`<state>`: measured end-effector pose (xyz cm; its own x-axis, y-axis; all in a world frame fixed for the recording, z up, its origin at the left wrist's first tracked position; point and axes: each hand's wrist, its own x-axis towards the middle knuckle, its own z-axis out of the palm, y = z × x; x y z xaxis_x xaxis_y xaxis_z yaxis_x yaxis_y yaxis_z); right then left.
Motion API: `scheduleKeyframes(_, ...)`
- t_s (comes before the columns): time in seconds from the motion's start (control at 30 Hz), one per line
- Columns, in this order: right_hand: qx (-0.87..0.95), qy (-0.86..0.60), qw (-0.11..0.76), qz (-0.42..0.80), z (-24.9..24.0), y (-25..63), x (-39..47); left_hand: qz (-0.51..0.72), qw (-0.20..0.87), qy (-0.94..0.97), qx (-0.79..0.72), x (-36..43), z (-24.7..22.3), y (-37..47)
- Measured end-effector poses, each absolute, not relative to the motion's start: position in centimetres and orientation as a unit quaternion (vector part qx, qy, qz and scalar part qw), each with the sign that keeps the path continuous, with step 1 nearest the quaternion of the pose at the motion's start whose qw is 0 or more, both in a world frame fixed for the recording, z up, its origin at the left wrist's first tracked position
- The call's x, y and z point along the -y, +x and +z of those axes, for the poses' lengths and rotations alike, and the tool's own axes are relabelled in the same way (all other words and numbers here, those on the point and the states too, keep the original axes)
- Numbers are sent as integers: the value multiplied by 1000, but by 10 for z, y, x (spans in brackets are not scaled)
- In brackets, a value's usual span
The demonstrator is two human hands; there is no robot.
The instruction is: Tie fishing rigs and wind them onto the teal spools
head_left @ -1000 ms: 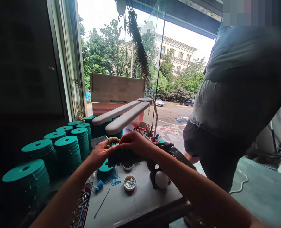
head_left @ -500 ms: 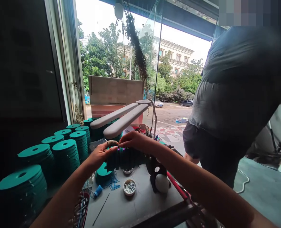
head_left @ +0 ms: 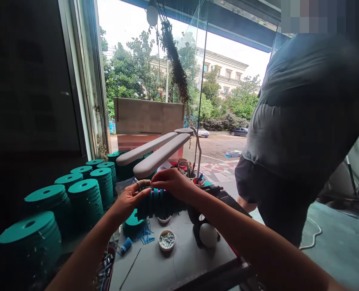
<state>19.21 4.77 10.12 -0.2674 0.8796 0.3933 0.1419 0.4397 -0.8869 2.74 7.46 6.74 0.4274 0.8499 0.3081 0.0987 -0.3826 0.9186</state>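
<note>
My left hand [head_left: 131, 197] is closed, thumb and index finger pinched at the upper left of a dark green stack of discs [head_left: 157, 206] lying on its side. A tan wrap covers one of its fingers. From the right, my right hand [head_left: 172, 184] meets it, its fingertips also pinched together over the stack. Whatever small thing sits between the fingertips is too small to make out. Purple glints show along the top of the stack. Below it stands a small white bowl [head_left: 166, 241] of pale and dark beads.
Several upright green spools [head_left: 85, 198] crowd the left side. A two-armed white lamp [head_left: 164, 153] hangs just beyond my hands. On the table lie a thin dark rod [head_left: 130, 268] and a small blue roll [head_left: 126, 245]. A person [head_left: 300, 121] stands close on the right.
The view has shifted slightly. Both hands stay pinched together over the green stack, with only a small shift of the right wrist and forearm.
</note>
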Motion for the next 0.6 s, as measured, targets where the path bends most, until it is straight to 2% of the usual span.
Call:
scheduleKeyframes(0.3,724,-380,471,330,95,189,-51,420,449,712,-338,-74,66,27)
scheduleKeyframes(0.6,780,-409,325,345,108,198,-47,431,464,686,-359,-70,72,30)
